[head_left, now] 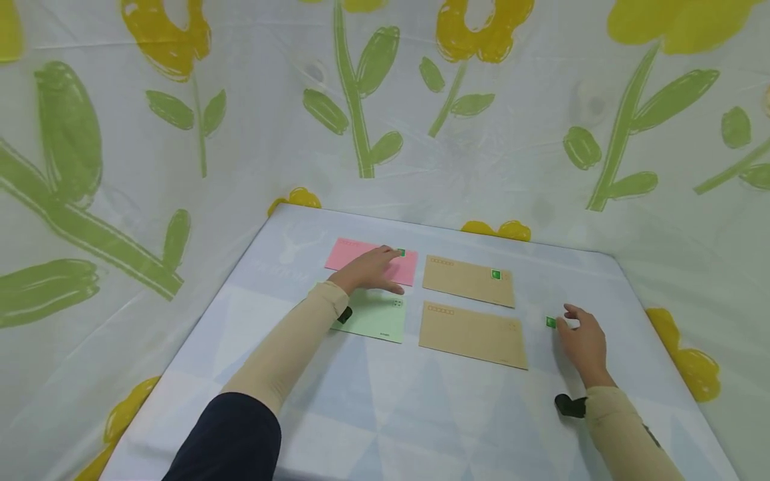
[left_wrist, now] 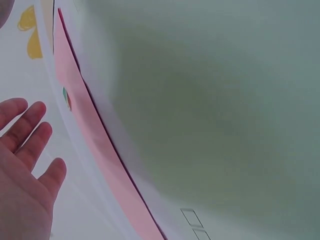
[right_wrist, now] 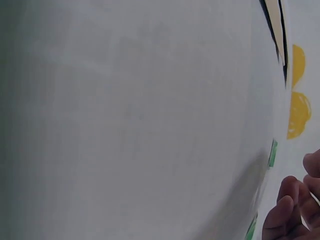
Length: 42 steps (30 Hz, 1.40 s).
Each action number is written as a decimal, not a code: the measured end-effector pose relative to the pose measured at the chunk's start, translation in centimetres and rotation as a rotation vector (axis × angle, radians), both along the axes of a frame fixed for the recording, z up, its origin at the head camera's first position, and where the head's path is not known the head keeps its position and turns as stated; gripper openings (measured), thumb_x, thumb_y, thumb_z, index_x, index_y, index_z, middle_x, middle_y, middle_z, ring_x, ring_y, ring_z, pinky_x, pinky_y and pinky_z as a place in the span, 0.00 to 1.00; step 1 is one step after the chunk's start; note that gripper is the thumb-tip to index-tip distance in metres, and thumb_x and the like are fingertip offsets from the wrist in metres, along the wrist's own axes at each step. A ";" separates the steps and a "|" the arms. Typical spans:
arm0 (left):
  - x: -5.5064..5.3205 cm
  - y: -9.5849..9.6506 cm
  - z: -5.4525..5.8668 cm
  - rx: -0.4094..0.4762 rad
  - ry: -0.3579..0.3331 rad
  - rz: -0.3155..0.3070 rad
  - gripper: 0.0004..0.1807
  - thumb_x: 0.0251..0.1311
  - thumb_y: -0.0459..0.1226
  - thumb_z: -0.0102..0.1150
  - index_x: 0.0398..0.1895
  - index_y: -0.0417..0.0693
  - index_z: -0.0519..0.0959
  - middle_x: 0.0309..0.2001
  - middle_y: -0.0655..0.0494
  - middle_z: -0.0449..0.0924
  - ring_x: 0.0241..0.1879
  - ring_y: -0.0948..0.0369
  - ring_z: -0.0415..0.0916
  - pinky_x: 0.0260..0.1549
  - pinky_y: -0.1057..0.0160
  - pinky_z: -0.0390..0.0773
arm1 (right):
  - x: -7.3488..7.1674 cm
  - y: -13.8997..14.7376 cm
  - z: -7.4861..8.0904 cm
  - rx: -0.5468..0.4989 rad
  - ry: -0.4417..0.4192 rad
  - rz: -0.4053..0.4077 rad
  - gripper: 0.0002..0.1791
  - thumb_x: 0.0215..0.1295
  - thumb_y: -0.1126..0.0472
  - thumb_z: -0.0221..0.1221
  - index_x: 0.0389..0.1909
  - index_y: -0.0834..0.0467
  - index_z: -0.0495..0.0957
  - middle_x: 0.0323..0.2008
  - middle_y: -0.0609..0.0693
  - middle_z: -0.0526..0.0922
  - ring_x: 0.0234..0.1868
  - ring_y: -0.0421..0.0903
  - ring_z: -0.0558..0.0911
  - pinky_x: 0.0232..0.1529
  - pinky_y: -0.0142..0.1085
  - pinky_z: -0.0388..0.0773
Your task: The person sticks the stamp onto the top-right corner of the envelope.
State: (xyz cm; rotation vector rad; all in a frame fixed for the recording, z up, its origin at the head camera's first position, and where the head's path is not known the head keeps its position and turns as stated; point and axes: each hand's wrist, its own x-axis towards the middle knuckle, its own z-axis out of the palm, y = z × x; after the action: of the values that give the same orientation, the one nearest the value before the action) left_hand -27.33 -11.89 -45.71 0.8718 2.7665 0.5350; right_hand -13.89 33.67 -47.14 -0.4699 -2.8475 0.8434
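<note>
My left hand (head_left: 374,268) reaches over a pink envelope (head_left: 404,270), its fingers spread and holding nothing. Its fingertips overlap a green stamp (head_left: 401,252) at that envelope's upper right corner in the head view. Below the left wrist lies a pale green envelope (head_left: 379,317), partly covered by the forearm. At the right, my right hand (head_left: 585,342) hovers low over the table with fingers loosely bent. Beside its fingertips is a small green stamp (head_left: 551,322). In the right wrist view, two green pieces lie below the fingers, the nearer one (right_wrist: 251,227) cut by the frame's edge.
Two brown envelopes lie between the hands: the far one (head_left: 463,284) bears a green stamp (head_left: 496,274), the near one (head_left: 469,337) shows no stamp. A pale patterned cloth covers the table (head_left: 391,401). A flower-printed curtain (head_left: 517,160) surrounds its far and side edges.
</note>
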 end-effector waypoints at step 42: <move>3.5 -6.3 -0.8 0.083 -0.090 0.121 0.61 0.48 0.62 0.75 0.80 0.47 0.57 0.76 0.46 0.59 0.75 0.50 0.56 0.74 0.47 0.60 | -0.4 0.3 -0.4 -0.025 -0.077 -0.002 0.29 0.76 0.58 0.51 0.72 0.69 0.64 0.64 0.72 0.68 0.57 0.67 0.73 0.52 0.59 0.75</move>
State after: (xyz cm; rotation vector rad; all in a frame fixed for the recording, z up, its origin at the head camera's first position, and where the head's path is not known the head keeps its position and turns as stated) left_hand -23.82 -18.14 -46.55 0.6824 2.7438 0.6972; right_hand -14.25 33.98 -47.56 -0.5191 -2.9092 0.8809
